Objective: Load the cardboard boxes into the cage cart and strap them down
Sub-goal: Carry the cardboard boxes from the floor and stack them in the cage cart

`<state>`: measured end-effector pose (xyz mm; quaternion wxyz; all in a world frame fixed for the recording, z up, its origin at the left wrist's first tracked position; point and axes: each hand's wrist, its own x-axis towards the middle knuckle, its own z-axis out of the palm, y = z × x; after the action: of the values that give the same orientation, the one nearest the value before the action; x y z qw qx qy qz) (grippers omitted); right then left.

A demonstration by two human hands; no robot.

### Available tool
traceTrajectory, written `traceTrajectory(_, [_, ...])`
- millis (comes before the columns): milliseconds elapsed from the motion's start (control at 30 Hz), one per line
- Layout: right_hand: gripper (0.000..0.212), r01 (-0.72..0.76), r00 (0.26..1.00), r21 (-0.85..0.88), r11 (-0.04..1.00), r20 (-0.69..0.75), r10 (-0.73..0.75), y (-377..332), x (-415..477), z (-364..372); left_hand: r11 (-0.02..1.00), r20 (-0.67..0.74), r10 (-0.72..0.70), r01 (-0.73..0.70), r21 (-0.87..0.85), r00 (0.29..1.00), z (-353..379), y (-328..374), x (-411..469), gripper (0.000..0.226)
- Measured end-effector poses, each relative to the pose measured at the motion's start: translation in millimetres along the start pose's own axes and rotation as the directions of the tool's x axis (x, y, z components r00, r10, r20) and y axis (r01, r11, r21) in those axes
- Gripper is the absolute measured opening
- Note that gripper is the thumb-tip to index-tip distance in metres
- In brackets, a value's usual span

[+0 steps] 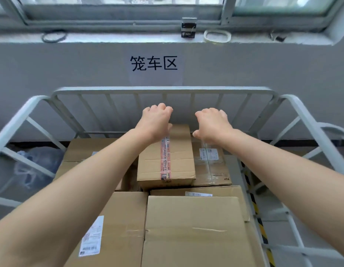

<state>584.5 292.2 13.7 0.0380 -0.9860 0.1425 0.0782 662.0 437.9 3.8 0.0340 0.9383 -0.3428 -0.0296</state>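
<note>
Metal cage cart point(161, 90): pale rails left, far and right, against the far wall.
Cardboard boxes point(196, 228): fill the cart, with a narrow gap along the right rail.
Red-taped box point(167, 160): topmost, far middle, under the left wrist.
Left hand point(156, 120): above that box's far edge, fingers curled; cannot tell if they hold anything.
Right hand point(211, 123): just right of it, likewise.

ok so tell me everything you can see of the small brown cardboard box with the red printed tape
The small brown cardboard box is a closed rectangular carton, its top seam sealed lengthwise with red printed tape that runs over the near edge. It lies flat, higher than the neighbouring cartons, mid-back in the grey metal cage cart. The left hand, fingers curled, sits at its far edge, apparently touching; a grip cannot be confirmed.
</note>
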Motion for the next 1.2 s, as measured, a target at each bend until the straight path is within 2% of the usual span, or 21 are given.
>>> traceTrajectory(167, [0.033, -0.019, 0.994, -0.066, 0.998, -0.107, 0.012, -9.3, -65.7, -48.5, 0.975, -0.138, 0.151, -0.124, 0.183, 0.979, -50.3, 25.0, -43.2, 0.04])
traceTrajectory(433, [0.055, -0.102, 0.95, -0.071, 0.992, -0.303, 0.076, -27.6, -170.9, -110.4, 0.941, -0.351, 0.316, -0.245, 0.232, 0.881, -121.6, 53.5, -117.7, 0.047])
traceTrajectory(600, [0.064, -0.21, 0.905, -0.088, 0.974, -0.393, 0.159, -9.4, -228.4, -133.8, 0.903, -0.379, 0.418, -0.334, 0.268, 0.825, -148.3, 90.8, -146.6, 0.061])
traceTrajectory(767, [0.069, -0.366, 0.847, -0.073, 0.928, -0.438, 0.3, 33.4, -284.5, -143.6, 0.848, -0.419, 0.529, -0.45, 0.28, 0.738, -162.6, 146.2, -157.3, 0.068])
traceTrajectory(967, [0.068, -0.561, 0.738, -0.008, 0.828, -0.458, 0.496, 109.4, -361.8, -140.2, 0.746, -0.431, 0.655, -0.621, 0.239, 0.621, -157.3, 244.0, -164.6, 0.068])
traceTrajectory(1200, [0.064, -0.664, 0.661, 0.048, 0.747, -0.431, 0.615, 216.6, -432.5, -120.4, 0.643, -0.433, 0.74, -0.731, 0.23, 0.515, -131.9, 371.0, -168.6, 0.064])
